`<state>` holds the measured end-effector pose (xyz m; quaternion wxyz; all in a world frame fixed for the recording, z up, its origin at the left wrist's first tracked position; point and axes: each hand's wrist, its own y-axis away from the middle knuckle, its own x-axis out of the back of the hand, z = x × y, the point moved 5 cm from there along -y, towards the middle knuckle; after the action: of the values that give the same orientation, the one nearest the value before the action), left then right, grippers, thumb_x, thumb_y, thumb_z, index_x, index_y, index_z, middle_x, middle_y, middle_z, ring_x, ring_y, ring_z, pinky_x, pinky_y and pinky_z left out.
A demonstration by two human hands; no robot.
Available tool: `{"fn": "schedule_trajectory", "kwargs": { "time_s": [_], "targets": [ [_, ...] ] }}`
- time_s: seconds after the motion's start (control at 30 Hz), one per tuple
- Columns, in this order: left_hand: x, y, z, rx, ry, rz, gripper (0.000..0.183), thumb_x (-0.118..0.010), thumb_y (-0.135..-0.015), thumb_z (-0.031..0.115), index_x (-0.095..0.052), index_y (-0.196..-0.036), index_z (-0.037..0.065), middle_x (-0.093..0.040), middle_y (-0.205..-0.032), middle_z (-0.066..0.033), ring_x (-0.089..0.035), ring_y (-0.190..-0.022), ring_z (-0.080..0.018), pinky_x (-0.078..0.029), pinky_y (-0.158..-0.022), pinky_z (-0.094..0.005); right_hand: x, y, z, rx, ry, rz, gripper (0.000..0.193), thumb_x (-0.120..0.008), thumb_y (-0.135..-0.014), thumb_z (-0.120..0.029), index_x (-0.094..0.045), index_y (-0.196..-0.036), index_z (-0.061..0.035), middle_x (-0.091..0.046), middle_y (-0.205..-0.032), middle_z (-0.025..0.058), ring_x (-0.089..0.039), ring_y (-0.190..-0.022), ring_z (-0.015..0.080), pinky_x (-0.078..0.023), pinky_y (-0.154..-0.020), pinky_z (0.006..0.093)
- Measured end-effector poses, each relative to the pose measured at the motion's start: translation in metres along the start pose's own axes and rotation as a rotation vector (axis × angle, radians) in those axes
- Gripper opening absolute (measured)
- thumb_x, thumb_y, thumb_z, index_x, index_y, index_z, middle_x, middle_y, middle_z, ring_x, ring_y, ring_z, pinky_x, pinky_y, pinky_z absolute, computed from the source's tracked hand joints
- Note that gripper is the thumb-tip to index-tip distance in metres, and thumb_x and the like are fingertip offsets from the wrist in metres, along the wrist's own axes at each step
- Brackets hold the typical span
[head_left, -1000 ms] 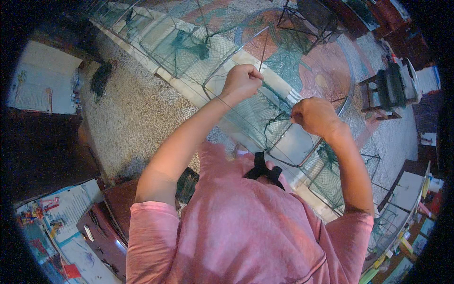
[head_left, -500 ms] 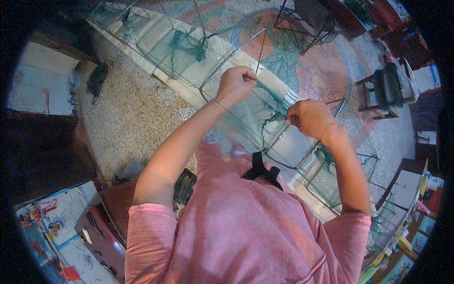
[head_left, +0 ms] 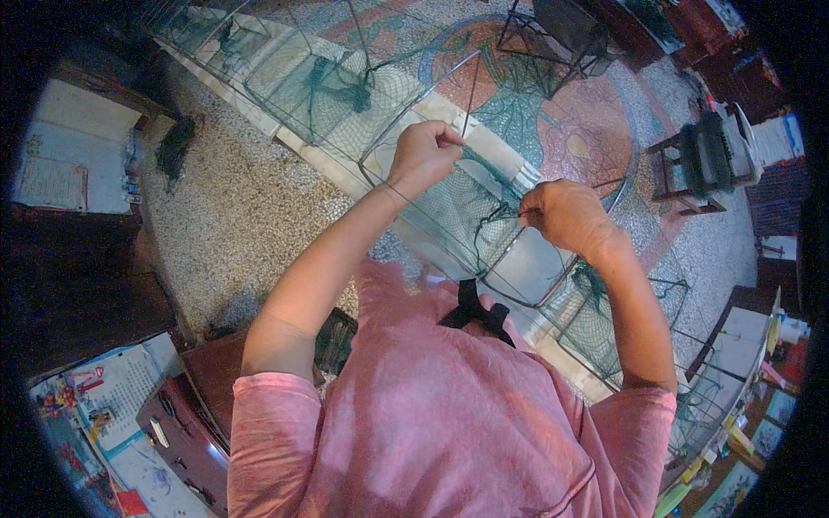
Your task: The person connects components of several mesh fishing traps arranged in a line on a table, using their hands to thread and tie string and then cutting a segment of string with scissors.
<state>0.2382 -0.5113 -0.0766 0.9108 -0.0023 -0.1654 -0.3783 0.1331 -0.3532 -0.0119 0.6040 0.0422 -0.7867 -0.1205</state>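
The left hand (head_left: 421, 154), fingers closed, pinches a thin metal rod (head_left: 471, 95) at the top of a wire-framed green net trap (head_left: 458, 216), while the right hand (head_left: 561, 216), also curled shut, grips netting and twine on the frame's right side. The trap stands on the patterned terrazzo floor (head_left: 233, 207) directly before the person in a pink shirt (head_left: 440, 414). More netted frames (head_left: 302, 78) stretch away at upper left; a dark stool (head_left: 704, 160) stands at right.

A home workroom: patterned terrazzo floor (head_left: 259, 207), wire-framed net traps (head_left: 319, 86), wooden stool (head_left: 699, 160), dark cabinets (head_left: 60, 276).
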Motion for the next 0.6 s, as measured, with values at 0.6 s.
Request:
{"fn": "schedule_trajectory", "kwargs": {
  "time_s": [0.6],
  "targets": [
    [-0.001,-0.001,0.005,0.084,0.121,-0.005,0.008,-0.056,-0.067,-0.001,-0.052,-0.074,0.002,-0.053,-0.062,-0.0043,-0.054,-0.048,-0.0112,-0.044,-0.040,-0.0242,0.002,-0.007,-0.001,-0.053,0.128,-0.052,0.011,-0.055,-0.068,-0.010,-0.064,-0.071,-0.0045,-0.062,-0.072,0.0167,-0.062,-0.072,0.0315,-0.049,-0.063,0.0406]
  ]
}}
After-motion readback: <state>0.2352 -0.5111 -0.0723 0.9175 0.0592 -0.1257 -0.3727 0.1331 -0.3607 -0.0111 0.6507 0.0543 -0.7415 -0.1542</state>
